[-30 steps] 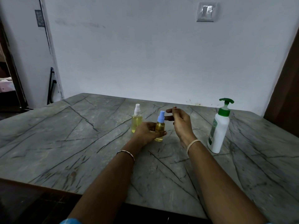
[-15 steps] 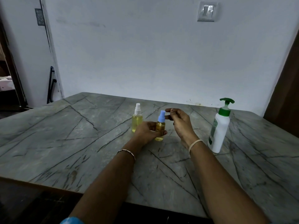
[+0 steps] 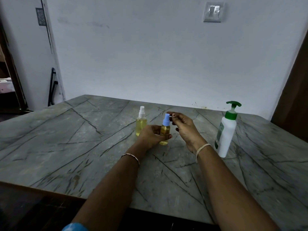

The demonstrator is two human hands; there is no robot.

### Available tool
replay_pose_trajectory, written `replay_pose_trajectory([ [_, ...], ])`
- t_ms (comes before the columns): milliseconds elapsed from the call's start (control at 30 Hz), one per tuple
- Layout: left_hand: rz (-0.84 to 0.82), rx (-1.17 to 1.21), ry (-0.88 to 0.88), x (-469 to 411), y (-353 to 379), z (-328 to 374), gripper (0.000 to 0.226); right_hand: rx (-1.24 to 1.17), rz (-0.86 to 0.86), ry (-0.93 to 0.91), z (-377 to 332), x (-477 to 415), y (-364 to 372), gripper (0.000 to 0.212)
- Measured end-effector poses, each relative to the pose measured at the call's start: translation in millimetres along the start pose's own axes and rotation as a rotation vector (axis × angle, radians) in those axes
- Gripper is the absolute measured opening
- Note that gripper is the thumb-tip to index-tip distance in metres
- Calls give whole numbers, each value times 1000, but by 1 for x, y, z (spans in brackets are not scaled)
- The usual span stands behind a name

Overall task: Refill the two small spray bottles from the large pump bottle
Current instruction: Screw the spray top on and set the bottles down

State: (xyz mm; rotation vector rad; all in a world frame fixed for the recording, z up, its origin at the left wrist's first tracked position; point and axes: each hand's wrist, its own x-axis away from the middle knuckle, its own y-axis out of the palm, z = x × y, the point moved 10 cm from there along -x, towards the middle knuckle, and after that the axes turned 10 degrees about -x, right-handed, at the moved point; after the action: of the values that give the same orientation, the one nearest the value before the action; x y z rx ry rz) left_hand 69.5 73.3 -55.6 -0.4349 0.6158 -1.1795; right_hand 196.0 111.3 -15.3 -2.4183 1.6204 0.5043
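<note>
The left hand (image 3: 150, 136) grips the upright blue-capped spray bottle (image 3: 165, 130) round its body, toward the table's (image 3: 66, 147) far edge, with the white-capped spray bottle (image 3: 141, 124) just beside it. The right hand (image 3: 185, 129) curls at the blue cap, though I cannot tell whether it touches. The pump bottle (image 3: 225, 134) stands well apart near the right edge, and open stone runs to the left and near edges.

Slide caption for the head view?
Left hand grips a small blue-capped spray bottle of yellow liquid; right hand hovers at its cap.
</note>
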Motion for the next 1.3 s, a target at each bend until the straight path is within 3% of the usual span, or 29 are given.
replay_pose_trajectory([
  [167, -4, -1, 8, 0, 1, 1, 44, 80, -119, -4, 5, 0, 10, 33],
  [433, 38, 2, 37, 2, -2, 6, 36, 137, 33, -55, 3, -2, 1, 36],
  [700, -16, -4, 56, 1, 0, 7, 44, 164, -19, -48, 4, -2, 4, 26],
  [967, 18, -94, 96, 2, -1, 12, 44, 324, 131, -120, -5, -1, -2, 16],
  [1300, 87, -134, 101, 2, -7, 13, 45, 345, 133, -133, -4, -2, 4, 23],
])
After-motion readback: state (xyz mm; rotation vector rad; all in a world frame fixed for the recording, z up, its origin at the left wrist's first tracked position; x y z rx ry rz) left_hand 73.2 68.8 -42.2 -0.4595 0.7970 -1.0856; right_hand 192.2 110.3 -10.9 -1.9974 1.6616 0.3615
